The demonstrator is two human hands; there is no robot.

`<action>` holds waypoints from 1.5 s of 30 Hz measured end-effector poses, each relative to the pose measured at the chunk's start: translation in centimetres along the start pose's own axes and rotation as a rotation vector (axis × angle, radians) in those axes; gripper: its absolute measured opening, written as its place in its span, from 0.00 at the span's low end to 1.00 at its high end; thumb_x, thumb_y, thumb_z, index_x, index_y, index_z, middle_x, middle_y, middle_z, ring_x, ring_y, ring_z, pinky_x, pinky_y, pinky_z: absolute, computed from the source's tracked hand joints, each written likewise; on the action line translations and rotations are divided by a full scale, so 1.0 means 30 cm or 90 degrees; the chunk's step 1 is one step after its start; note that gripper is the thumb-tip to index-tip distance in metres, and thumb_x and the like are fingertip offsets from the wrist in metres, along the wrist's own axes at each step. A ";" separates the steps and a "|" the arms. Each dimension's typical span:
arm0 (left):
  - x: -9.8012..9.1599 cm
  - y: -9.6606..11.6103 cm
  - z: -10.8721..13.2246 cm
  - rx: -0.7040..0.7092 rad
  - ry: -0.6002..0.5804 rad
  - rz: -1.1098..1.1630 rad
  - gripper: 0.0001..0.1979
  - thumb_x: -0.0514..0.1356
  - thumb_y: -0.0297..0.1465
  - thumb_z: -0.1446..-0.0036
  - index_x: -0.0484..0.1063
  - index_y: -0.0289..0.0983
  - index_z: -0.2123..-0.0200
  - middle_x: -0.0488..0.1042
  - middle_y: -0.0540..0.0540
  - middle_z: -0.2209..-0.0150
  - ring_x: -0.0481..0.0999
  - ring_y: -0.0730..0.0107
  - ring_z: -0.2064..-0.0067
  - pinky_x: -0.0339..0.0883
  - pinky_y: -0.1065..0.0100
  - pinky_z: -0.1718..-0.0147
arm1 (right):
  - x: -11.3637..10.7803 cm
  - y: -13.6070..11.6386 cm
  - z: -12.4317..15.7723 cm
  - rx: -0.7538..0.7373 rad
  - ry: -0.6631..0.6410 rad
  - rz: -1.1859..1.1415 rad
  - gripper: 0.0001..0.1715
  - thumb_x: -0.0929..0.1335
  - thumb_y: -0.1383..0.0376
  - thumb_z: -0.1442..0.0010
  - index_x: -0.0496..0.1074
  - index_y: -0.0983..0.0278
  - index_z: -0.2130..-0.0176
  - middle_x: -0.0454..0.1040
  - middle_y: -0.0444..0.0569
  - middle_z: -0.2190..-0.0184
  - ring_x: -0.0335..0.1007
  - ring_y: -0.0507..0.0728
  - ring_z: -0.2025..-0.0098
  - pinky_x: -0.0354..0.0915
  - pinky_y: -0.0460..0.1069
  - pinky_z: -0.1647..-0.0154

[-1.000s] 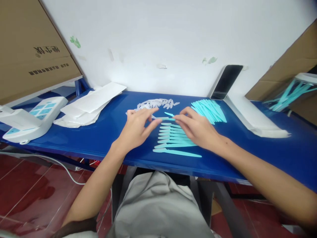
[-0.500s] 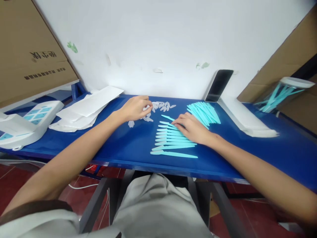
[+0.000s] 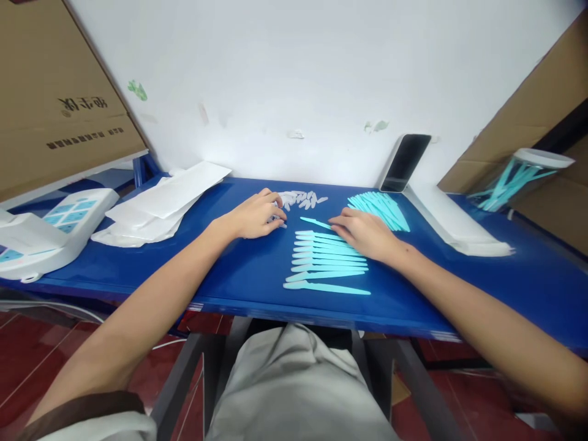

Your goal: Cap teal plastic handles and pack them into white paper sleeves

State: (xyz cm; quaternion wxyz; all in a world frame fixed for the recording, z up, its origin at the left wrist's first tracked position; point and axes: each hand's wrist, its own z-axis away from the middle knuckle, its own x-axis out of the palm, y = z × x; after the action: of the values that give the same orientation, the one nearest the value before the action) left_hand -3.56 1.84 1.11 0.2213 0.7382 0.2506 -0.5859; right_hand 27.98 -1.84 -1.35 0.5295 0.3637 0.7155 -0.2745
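A: Far left, what is listed?
B: A brown cardboard box (image 3: 73, 67) with black print is occupying the corner. Below it, a white plastic device with light-blue panels (image 3: 82, 211) is lying on the smooth blue table (image 3: 243, 269); next, a loose stack of flat white sleeves (image 3: 169, 193).

A: Left hand (image 3: 257, 214)?
B: It is resting, fingers curled, over part of the small, pale, translucent caps (image 3: 301, 199); whether it is grasping one cannot be told. The uncovered caps are lying just to its right.

A: Centre?
B: A row of slim turquoise plastic sticks (image 3: 328, 257), pale at the left ends, is lying side by side, the frontmost slightly apart. Just beyond the row, a single slim turquoise stick (image 3: 313, 222) is pointing left; thumb and fingertips of the right hand (image 3: 362, 233) are pinching its right end.

A: Rightward?
B: A fanned turquoise heap (image 3: 381, 209) is lying just beyond that hand. A black-and-white phone-like slab (image 3: 407, 162) is leaning at the white wall (image 3: 275, 79); a long, flat white packet (image 3: 454, 223) is lying beside it. A clear tub with a white rim (image 3: 546, 158) is holding more turquoise sticks (image 3: 500, 190).
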 end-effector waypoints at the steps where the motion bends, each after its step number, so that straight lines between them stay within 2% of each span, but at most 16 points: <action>1: 0.000 0.003 -0.003 0.000 -0.003 0.005 0.18 0.54 0.37 0.32 0.84 0.41 0.54 0.73 0.37 0.48 0.69 0.52 0.48 0.62 0.54 0.44 | 0.001 0.008 0.001 0.010 -0.011 0.000 0.22 0.60 0.60 0.26 0.80 0.62 0.48 0.76 0.54 0.59 0.73 0.61 0.61 0.63 0.53 0.66; 6: 0.005 0.014 -0.013 0.005 -0.016 0.035 0.15 0.55 0.32 0.33 0.84 0.40 0.56 0.74 0.38 0.48 0.69 0.54 0.47 0.63 0.56 0.45 | 0.012 0.023 -0.008 0.049 -0.008 -0.033 0.17 0.62 0.62 0.27 0.80 0.61 0.55 0.76 0.54 0.58 0.73 0.61 0.58 0.63 0.53 0.63; 9: 0.019 0.014 -0.018 0.003 -0.002 0.056 0.14 0.55 0.31 0.33 0.82 0.38 0.58 0.75 0.38 0.50 0.70 0.54 0.48 0.63 0.57 0.47 | 0.020 0.025 -0.016 0.059 0.019 -0.064 0.13 0.63 0.65 0.29 0.77 0.64 0.58 0.76 0.55 0.59 0.72 0.64 0.54 0.65 0.55 0.57; 11: 0.028 0.017 -0.023 0.004 0.020 0.058 0.13 0.54 0.31 0.32 0.80 0.37 0.59 0.75 0.38 0.52 0.70 0.54 0.49 0.63 0.58 0.50 | 0.022 0.028 -0.020 0.051 0.056 -0.072 0.10 0.63 0.66 0.30 0.74 0.64 0.59 0.76 0.55 0.60 0.70 0.64 0.55 0.64 0.57 0.55; 14: 0.033 0.029 -0.030 -0.004 0.109 0.045 0.12 0.52 0.32 0.30 0.76 0.37 0.59 0.77 0.40 0.55 0.72 0.56 0.52 0.60 0.58 0.53 | 0.012 0.028 -0.021 0.034 0.135 -0.079 0.09 0.61 0.66 0.29 0.70 0.63 0.59 0.75 0.54 0.63 0.68 0.64 0.60 0.62 0.57 0.57; 18: 0.022 0.049 -0.034 -0.066 0.256 0.081 0.10 0.51 0.35 0.27 0.70 0.38 0.56 0.79 0.47 0.61 0.75 0.65 0.64 0.56 0.57 0.52 | -0.008 0.008 -0.015 -0.003 0.196 -0.167 0.08 0.59 0.64 0.26 0.66 0.60 0.57 0.73 0.52 0.63 0.68 0.60 0.63 0.61 0.54 0.60; 20: 0.018 0.056 -0.034 -0.079 0.287 0.101 0.09 0.52 0.36 0.27 0.68 0.38 0.55 0.79 0.50 0.65 0.75 0.68 0.69 0.58 0.57 0.52 | -0.011 -0.006 -0.010 -0.022 0.202 -0.202 0.08 0.58 0.63 0.25 0.65 0.60 0.56 0.73 0.51 0.63 0.68 0.59 0.64 0.62 0.54 0.61; 22: 0.018 0.066 -0.034 -0.074 0.308 0.115 0.09 0.53 0.36 0.28 0.68 0.38 0.56 0.78 0.50 0.67 0.76 0.67 0.68 0.61 0.59 0.53 | -0.009 -0.016 -0.005 -0.039 0.203 -0.214 0.08 0.58 0.63 0.25 0.65 0.60 0.55 0.73 0.51 0.62 0.68 0.59 0.64 0.63 0.53 0.61; 25: 0.024 0.091 -0.037 -0.055 0.333 0.154 0.09 0.53 0.36 0.28 0.69 0.38 0.56 0.78 0.49 0.67 0.78 0.67 0.68 0.67 0.64 0.60 | -0.006 -0.025 0.002 -0.059 0.209 -0.213 0.11 0.58 0.63 0.24 0.67 0.61 0.50 0.75 0.53 0.58 0.71 0.60 0.59 0.66 0.54 0.57; 28: 0.031 0.123 -0.043 -0.007 0.347 0.189 0.10 0.52 0.35 0.27 0.70 0.37 0.56 0.78 0.49 0.66 0.75 0.73 0.74 0.68 0.69 0.67 | -0.013 -0.032 0.009 -0.070 0.225 -0.198 0.15 0.59 0.63 0.24 0.69 0.62 0.46 0.77 0.55 0.55 0.73 0.61 0.54 0.67 0.56 0.54; 30: 0.032 0.138 -0.047 0.052 0.362 0.172 0.09 0.53 0.34 0.26 0.71 0.37 0.56 0.78 0.48 0.65 0.76 0.74 0.73 0.69 0.70 0.67 | -0.023 -0.039 0.013 -0.075 0.242 -0.181 0.15 0.60 0.63 0.25 0.71 0.63 0.46 0.77 0.55 0.57 0.74 0.62 0.55 0.68 0.56 0.55; 34: 0.029 0.143 -0.047 0.137 0.409 0.100 0.09 0.55 0.30 0.27 0.74 0.36 0.57 0.80 0.44 0.63 0.79 0.68 0.64 0.71 0.68 0.62 | -0.038 -0.053 0.017 -0.089 0.274 -0.149 0.15 0.61 0.64 0.25 0.74 0.64 0.48 0.77 0.54 0.60 0.74 0.61 0.59 0.68 0.55 0.59; 38: 0.022 0.136 -0.044 0.131 0.445 0.097 0.08 0.55 0.29 0.27 0.75 0.35 0.57 0.79 0.44 0.64 0.78 0.69 0.65 0.70 0.69 0.63 | -0.040 -0.055 0.017 -0.084 0.287 -0.119 0.15 0.61 0.65 0.26 0.75 0.65 0.48 0.77 0.54 0.62 0.74 0.60 0.61 0.68 0.54 0.61; 45: 0.024 0.139 -0.043 0.160 0.435 0.083 0.07 0.57 0.28 0.28 0.75 0.35 0.58 0.81 0.44 0.63 0.78 0.71 0.66 0.69 0.71 0.66 | -0.052 -0.046 0.019 -0.068 0.301 -0.109 0.16 0.61 0.64 0.25 0.76 0.65 0.48 0.76 0.53 0.63 0.73 0.60 0.62 0.68 0.54 0.60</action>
State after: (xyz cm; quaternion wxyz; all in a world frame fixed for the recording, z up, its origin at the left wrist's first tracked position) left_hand 0.18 -0.51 0.84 0.0697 0.9269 0.1888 -0.3168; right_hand 27.45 -3.45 -0.01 0.3409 0.3276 0.8611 -0.1873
